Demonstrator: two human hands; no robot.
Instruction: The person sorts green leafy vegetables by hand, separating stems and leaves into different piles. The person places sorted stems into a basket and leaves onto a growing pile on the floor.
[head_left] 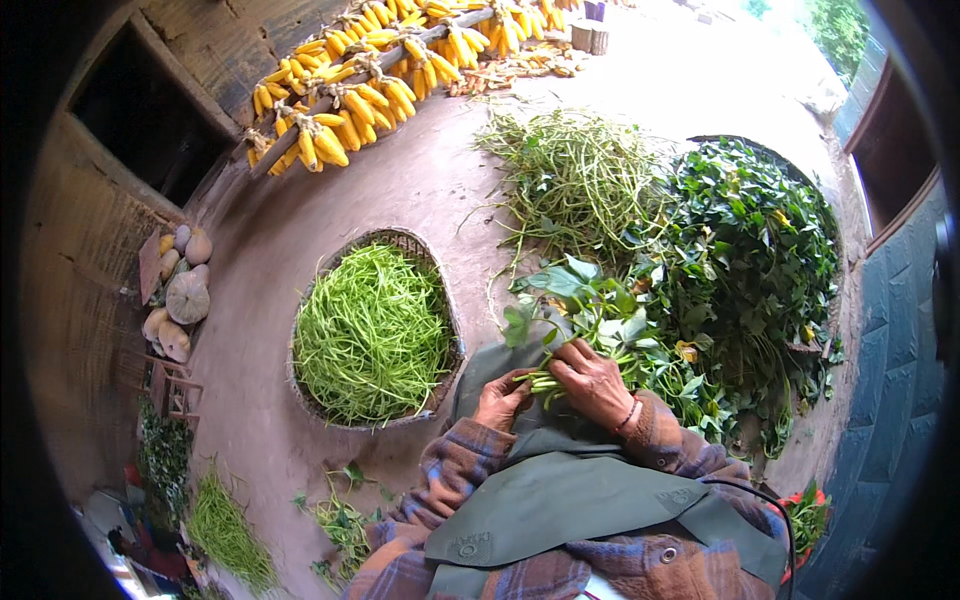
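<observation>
Over my lap, on a grey-green apron (560,490), both hands hold a bunch of leafy vine stems (610,320). My left hand (500,402) is closed, its fingers pinching the cut stem ends. Just to its right, my right hand (595,385) wraps round the same stems, with the broad green leaves fanning out beyond it. In front and to the left stands a woven basket (458,345) heaped with stripped light-green stalks (370,335). A large pile of dark leafy vines (740,240) lies close by on the right.
Tangled bare stalks (575,180) lie ahead on the floor. Yellow corn cobs (330,130) hang from a pole at far left. Pumpkins (187,297) sit along the left wall, near a small wooden chair (180,390). More stalks (228,530) and loose vines (345,525) lie at lower left.
</observation>
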